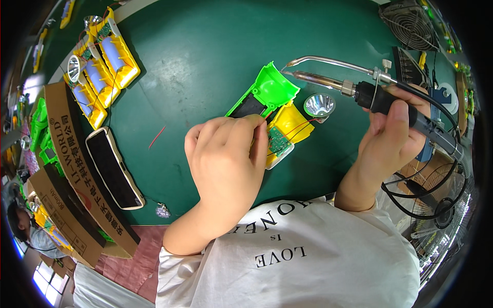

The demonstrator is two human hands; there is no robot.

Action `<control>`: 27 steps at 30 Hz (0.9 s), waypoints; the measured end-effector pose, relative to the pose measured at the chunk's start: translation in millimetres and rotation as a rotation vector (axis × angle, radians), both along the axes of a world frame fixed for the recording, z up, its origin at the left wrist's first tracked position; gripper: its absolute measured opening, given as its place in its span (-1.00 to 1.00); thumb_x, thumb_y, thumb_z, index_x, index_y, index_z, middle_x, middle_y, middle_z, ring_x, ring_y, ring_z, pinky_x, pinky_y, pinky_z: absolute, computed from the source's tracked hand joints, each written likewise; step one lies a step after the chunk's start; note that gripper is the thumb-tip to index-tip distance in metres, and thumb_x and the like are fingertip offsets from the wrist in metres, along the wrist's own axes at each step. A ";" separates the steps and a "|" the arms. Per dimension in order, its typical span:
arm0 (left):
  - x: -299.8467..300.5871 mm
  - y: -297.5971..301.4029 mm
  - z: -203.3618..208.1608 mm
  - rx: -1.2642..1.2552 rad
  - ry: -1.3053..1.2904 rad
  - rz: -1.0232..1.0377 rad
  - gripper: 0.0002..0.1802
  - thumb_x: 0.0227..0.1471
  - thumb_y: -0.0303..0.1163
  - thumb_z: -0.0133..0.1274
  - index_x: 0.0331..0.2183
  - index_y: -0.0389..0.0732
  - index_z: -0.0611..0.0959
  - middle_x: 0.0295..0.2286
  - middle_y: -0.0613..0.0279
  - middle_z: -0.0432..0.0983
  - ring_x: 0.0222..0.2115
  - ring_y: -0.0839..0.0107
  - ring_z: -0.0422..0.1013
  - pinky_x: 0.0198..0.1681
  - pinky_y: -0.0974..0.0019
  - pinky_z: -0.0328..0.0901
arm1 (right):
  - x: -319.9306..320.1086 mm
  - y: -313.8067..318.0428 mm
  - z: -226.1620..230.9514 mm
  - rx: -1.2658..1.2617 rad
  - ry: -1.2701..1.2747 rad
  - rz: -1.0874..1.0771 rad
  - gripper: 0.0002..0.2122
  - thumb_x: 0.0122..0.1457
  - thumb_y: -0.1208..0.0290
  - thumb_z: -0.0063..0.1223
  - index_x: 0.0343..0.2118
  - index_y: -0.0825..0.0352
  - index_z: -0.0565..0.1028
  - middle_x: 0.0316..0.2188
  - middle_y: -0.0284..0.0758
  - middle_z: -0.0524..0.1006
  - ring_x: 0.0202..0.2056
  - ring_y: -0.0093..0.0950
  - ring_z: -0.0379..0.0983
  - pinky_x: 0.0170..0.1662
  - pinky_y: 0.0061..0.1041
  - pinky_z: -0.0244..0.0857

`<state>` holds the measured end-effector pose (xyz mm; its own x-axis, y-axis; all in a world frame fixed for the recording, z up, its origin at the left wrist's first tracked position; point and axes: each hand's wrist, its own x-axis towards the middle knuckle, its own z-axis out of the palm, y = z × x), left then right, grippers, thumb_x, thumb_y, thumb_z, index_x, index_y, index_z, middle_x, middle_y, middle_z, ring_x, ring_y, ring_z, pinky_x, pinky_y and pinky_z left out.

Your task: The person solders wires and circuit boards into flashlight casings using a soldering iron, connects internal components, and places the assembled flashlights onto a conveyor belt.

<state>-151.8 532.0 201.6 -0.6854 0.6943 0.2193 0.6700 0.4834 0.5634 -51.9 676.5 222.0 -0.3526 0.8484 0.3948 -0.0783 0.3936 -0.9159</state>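
Note:
My right hand [393, 123] grips a soldering iron [377, 97] with a thin metal feed tube [334, 62] clamped along it. Its tip points left, beside the upper end of a green plastic shell [275, 84]. My left hand [226, 154] lies over that shell's lower part, thumb and fingertips pinched together. A bit of red wire shows at the fingertips; what they grip is mostly hidden. Touching the green shell is a yellow shell [294, 123] with a green circuit board [278, 141] and thin wires. These wires run to a round silver reflector [319, 106] on its right.
Yellow shells [126, 77] with blue cylindrical cells stand far left. A phone [114, 167] and a loose red wire [157, 137] lie left of my hand. Cardboard boxes [87, 169] line the left edge. A fan [444, 210] and black cables are at right; a person sits far left.

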 end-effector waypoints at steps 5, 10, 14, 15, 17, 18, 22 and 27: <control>1.1 -0.7 -2.0 -0.045 0.091 0.009 -0.92 -0.26 -0.45 0.10 -0.56 -0.15 0.54 -0.62 0.36 0.42 -0.48 0.42 0.35 -0.35 0.31 0.12 | -4.1 -6.7 9.3 0.173 -0.134 0.071 -0.84 -0.04 0.48 -0.13 -0.44 0.49 0.33 -0.48 -0.30 0.35 -0.64 -0.71 0.17 -0.61 -0.77 0.09; 0.2 2.4 -2.0 -0.098 0.118 0.018 -0.94 -0.26 -0.45 0.08 -0.57 -0.15 0.53 -0.62 0.35 0.41 -0.51 0.40 0.33 -0.40 0.32 0.12 | -6.7 -12.9 15.0 0.181 -0.187 0.221 -0.81 -0.07 0.42 -0.01 -0.45 0.46 0.35 -0.49 -0.33 0.34 -0.49 -0.64 0.24 -0.45 -0.72 0.10; -1.5 6.1 3.5 -0.194 0.071 0.004 -0.94 -0.27 -0.46 0.04 -0.65 -0.17 0.48 -0.66 0.30 0.36 -0.56 0.35 0.29 -0.49 0.30 0.13 | -3.1 -15.7 13.9 0.141 -0.268 0.311 -0.81 -0.13 0.49 0.05 -0.44 0.44 0.36 -0.48 -0.32 0.35 -0.49 -0.63 0.25 -0.39 -0.71 0.11; -1.8 6.8 4.1 -0.192 0.058 -0.016 -0.92 -0.28 -0.47 0.03 -0.68 -0.17 0.45 -0.68 0.29 0.34 -0.58 0.34 0.28 -0.52 0.30 0.13 | -3.4 -15.6 14.3 0.140 -0.268 0.310 -0.81 -0.13 0.49 0.05 -0.44 0.44 0.36 -0.48 -0.32 0.35 -0.49 -0.63 0.25 -0.39 -0.71 0.11; -1.8 9.0 7.9 -0.228 0.062 -0.011 -0.90 -0.29 -0.47 0.02 -0.70 -0.17 0.43 -0.68 0.28 0.34 -0.58 0.33 0.28 -0.52 0.30 0.13 | -5.5 -15.6 14.4 0.158 -0.291 0.369 -0.82 -0.14 0.52 0.05 -0.44 0.43 0.37 -0.48 -0.33 0.35 -0.48 -0.62 0.25 -0.38 -0.71 0.13; -1.7 9.6 9.0 -0.263 0.067 -0.006 -0.88 -0.30 -0.47 0.02 -0.72 -0.18 0.41 -0.69 0.27 0.33 -0.58 0.33 0.28 -0.53 0.30 0.14 | -6.2 -16.1 13.7 0.157 -0.291 0.370 -0.82 -0.14 0.52 0.05 -0.44 0.43 0.37 -0.48 -0.33 0.35 -0.48 -0.62 0.25 -0.38 -0.71 0.13; -2.7 10.8 9.1 -0.283 0.065 -0.007 -0.88 -0.31 -0.47 0.02 -0.73 -0.18 0.41 -0.70 0.27 0.33 -0.59 0.33 0.28 -0.54 0.30 0.14 | -8.2 -16.8 11.0 0.147 -0.289 0.409 -0.83 -0.15 0.56 0.05 -0.44 0.41 0.37 -0.48 -0.34 0.35 -0.48 -0.63 0.26 -0.40 -0.71 0.13; -3.7 13.2 9.9 -0.305 0.062 0.003 -0.86 -0.31 -0.45 0.03 -0.74 -0.19 0.41 -0.72 0.26 0.32 -0.62 0.32 0.28 -0.56 0.29 0.12 | -8.7 -16.5 11.3 0.129 -0.341 0.444 -0.83 -0.16 0.58 0.05 -0.44 0.42 0.37 -0.49 -0.35 0.35 -0.50 -0.64 0.25 -0.43 -0.72 0.11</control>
<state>-155.5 545.2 211.4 -0.6797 0.7323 0.0424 0.6967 0.6263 0.3497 -60.6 660.0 233.3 -0.7896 0.5423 0.2870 0.0293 0.5006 -0.8652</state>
